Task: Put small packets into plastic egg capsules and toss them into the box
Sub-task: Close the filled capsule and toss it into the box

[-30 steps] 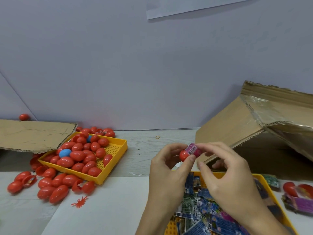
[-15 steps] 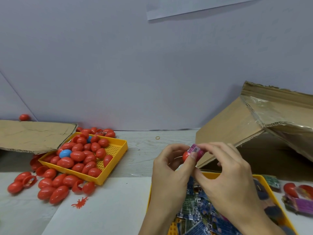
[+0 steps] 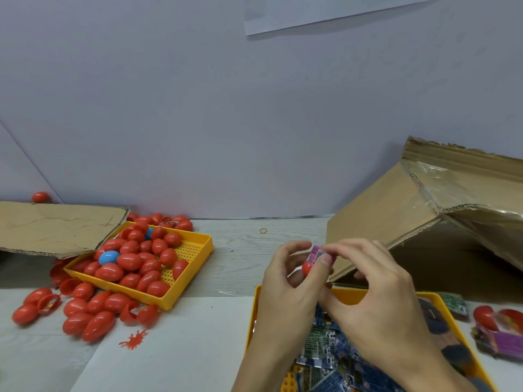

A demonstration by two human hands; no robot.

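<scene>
Step in hand, judged: stuffing one packet into an egg half, above the near tray.

Left hand (image 3: 285,281): fingers curled round a red egg half (image 3: 308,267), thumb across its front. Open mouth of the half apparently facing up and right, toward the other hand; rim itself hidden by the thumb.

Right hand (image 3: 376,281): fingertips pinching a pink packet (image 3: 317,253) from above and pressing it at the mouth of the half. Packet only partly in; printed end poking out, long axis tilted up and left of the egg half. How deep it sits: cannot tell.

Key relation: packet directly on top of the half, right hand nearer and above, left hand below as support. Next push likely down along the packet's long axis into the cup; a bent or crooked packet could stop the capsule from closing.

Matching half for closing not visible in either hand.

Cardboard box (image 3: 418,222) just behind and right of both hands, opening facing them, so a short toss from the right side.

Near yellow tray (image 3: 441,304) under the wrists, full of packets. Far yellow tray (image 3: 195,267) at left with red eggs, a blue egg (image 3: 109,257) among them; more red eggs loose on the table (image 3: 243,250) beside it.
</scene>
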